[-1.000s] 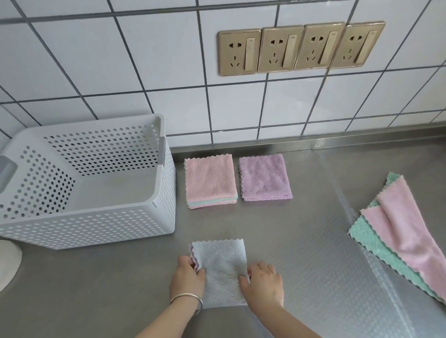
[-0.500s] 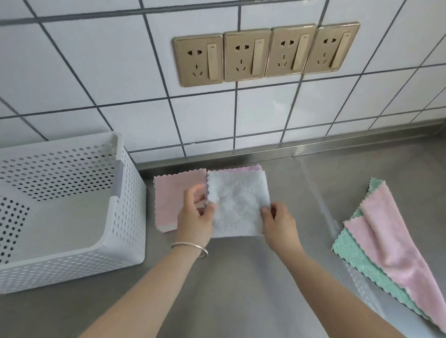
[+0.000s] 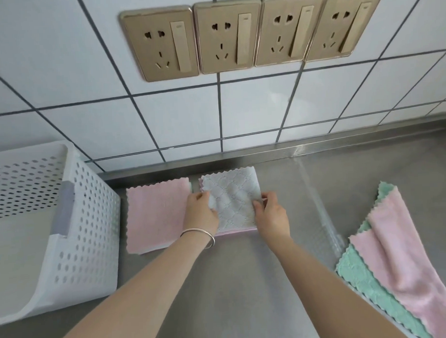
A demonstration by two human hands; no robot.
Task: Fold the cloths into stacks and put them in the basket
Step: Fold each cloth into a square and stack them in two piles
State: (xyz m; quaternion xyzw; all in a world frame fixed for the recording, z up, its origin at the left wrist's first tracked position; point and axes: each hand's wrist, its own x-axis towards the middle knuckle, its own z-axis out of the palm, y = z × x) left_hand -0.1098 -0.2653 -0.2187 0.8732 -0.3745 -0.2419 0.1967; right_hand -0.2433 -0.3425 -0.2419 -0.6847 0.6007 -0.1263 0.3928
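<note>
A folded pale grey cloth (image 3: 232, 199) lies on top of the folded purple cloth, whose edge (image 3: 234, 232) peeks out below it, near the back wall. My left hand (image 3: 202, 215) pinches the grey cloth's left edge and my right hand (image 3: 270, 215) pinches its right edge. To their left sits a folded pink stack (image 3: 156, 216). The white perforated basket (image 3: 92, 224) stands at the far left, and what shows of its inside is empty. Unfolded pink cloth (image 3: 407, 258) and green cloth (image 3: 367, 282) lie overlapped at the right.
The steel counter (image 3: 236, 282) runs under everything. A tiled wall with several gold sockets (image 3: 250, 31) rises right behind the stacks. A raised metal lip (image 3: 317, 146) edges the counter's back.
Both hands carried the folded grey cloth from the counter's front toward the wall and set it down over the purple cloth. The camera moved closer and to the right.
</note>
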